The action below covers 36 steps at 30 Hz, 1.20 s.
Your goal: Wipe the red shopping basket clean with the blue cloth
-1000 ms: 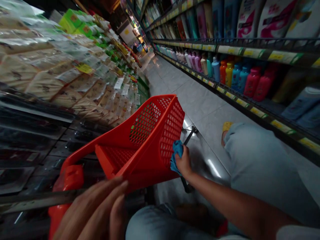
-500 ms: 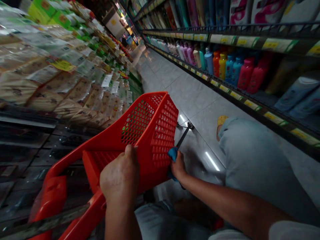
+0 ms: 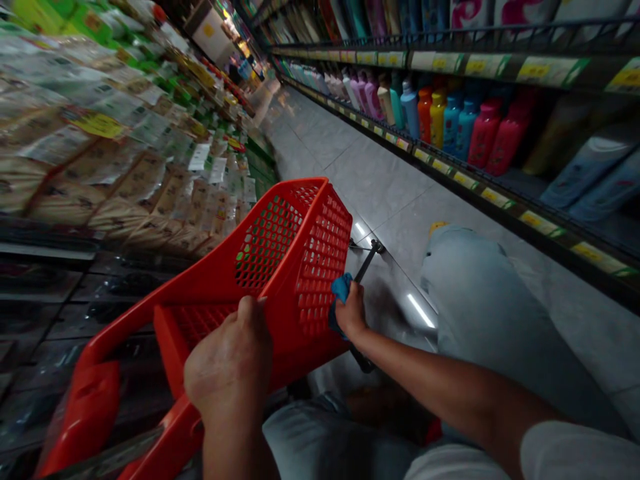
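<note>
A red plastic shopping cart stands tilted across the view, its basket walls pierced with holes. My left hand is closed over the near top rim of the basket, the fingers curled inside. Lower on the right, my right hand grips a blue cloth against the outer side of the cart, beside the dark metal leg. That leg runs down to a caster wheel on the floor. The cart's red handle is at the lower left.
Shelves with several coloured bottles line the right side. Packed goods in clear bags are stacked at the left. Grey floor tiles run up the aisle between them. My jeans-clad knee is bent at the right.
The view has shifted a little, so cart and shelves sit slightly further left. My right hand with the cloth has moved slightly up along the cart's side. My left hand keeps its hold.
</note>
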Each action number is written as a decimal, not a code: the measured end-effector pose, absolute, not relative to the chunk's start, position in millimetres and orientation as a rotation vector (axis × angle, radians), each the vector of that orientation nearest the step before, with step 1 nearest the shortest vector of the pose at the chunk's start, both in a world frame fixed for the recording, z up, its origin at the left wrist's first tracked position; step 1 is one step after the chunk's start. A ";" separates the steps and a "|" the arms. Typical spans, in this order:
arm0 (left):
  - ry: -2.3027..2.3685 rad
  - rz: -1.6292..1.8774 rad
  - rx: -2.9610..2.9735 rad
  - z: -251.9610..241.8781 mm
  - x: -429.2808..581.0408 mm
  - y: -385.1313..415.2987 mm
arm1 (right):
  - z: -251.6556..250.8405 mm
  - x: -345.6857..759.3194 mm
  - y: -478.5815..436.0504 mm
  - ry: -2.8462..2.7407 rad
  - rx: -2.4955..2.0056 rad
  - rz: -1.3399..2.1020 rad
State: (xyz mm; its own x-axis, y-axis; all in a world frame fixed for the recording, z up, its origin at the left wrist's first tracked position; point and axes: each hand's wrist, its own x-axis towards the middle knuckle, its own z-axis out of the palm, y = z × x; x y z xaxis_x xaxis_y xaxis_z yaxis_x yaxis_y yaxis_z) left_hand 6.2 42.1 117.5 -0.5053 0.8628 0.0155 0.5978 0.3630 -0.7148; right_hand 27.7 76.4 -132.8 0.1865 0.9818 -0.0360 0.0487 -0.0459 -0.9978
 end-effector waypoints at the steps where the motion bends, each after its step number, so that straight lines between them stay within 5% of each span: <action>1: -2.231 0.928 -1.276 116.8 5.8 41.0 | -117.6 25.9 80.4 -1.102 -1.305 1.056; 5: -2.212 0.934 -1.298 115.5 4.5 35.8 | -79.2 32.2 106.0 -1.294 -0.972 0.960; 12: -2.148 0.881 -1.400 113.4 -8.6 21.5 | -128.2 46.1 134.2 -1.056 -1.379 0.988; 18: -2.023 0.751 -1.516 109.6 -17.8 0.3 | -71.2 55.9 142.6 -1.287 -0.980 0.838; 25: -1.897 0.617 -1.580 103.7 -36.4 -18.0 | -128.4 74.6 150.4 -0.964 -1.384 0.833; 31: -1.864 0.585 -1.553 105.9 -43.2 -21.7 | -93.0 80.8 153.1 -1.161 -1.041 0.660; 36: -1.818 0.597 -1.555 108.6 -45.2 -25.0 | -126.8 89.6 158.3 -0.918 -1.377 0.785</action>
